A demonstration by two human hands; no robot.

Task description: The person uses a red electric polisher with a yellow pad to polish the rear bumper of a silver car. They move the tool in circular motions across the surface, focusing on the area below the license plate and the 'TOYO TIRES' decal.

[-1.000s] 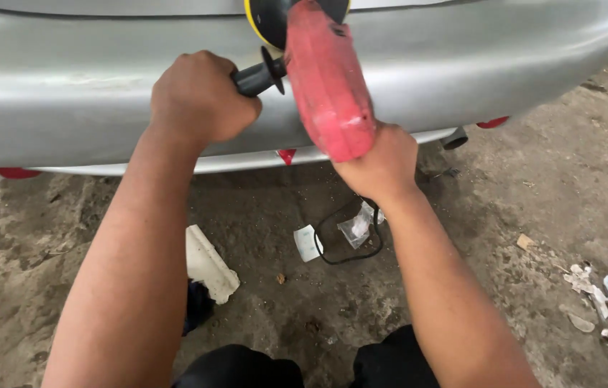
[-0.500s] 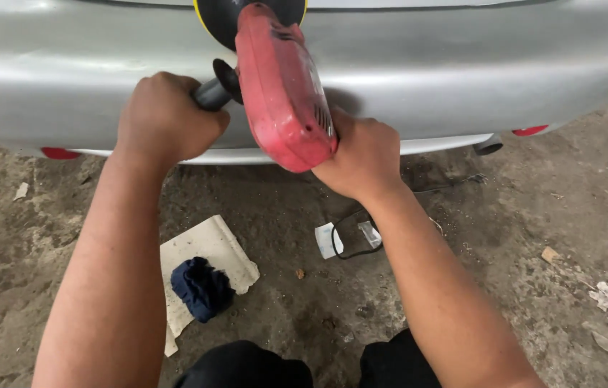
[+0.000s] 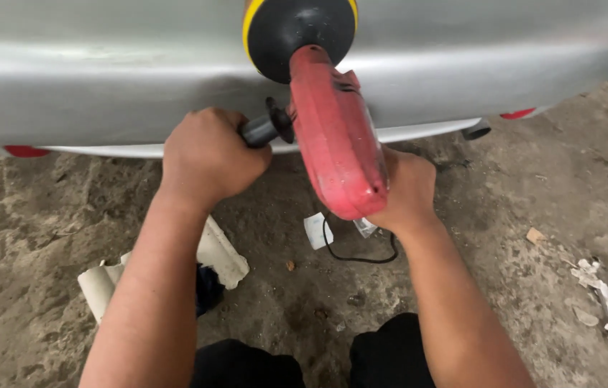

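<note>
On the bare dirt floor (image 3: pixel 534 179), between the person's forearms, lies a small white rectangular slip of paper or packaging (image 3: pixel 317 230), with a smaller clear, crumpled wrapper (image 3: pixel 365 227) just beside it to the right; a thin black cord (image 3: pixel 361 255) loops past both. Near the right edge of the floor sits a scatter of pale torn scraps (image 3: pixel 606 287), and one tan chip (image 3: pixel 535 235) lies a little apart from them.

The red plastic-bodied power polisher (image 3: pixel 336 144) points up and away from the person, its round black backing pad with a yellow rim (image 3: pixel 300 32) set against the smooth, glossy silver car bumper (image 3: pixel 103 79) that fills the top of the view. The left hand (image 3: pixel 207 158) is closed in a fist around the dark grey side handle (image 3: pixel 264 129) that sticks out from the polisher's left side. The right hand (image 3: pixel 406 188) is wrapped around the rear end of the red body, fingers hidden beneath it.

Under the left forearm a ribbed, off-white corrugated sheet (image 3: pixel 221 251) lies on the floor with a dark blue cloth (image 3: pixel 208 289) on it. Small red reflectors (image 3: pixel 25 151) show at the bumper's lower edge. The floor is rough, brownish-grey packed earth with pebbles and grit. The person's dark-clad knees (image 3: pixel 383 356) show at the bottom edge.
</note>
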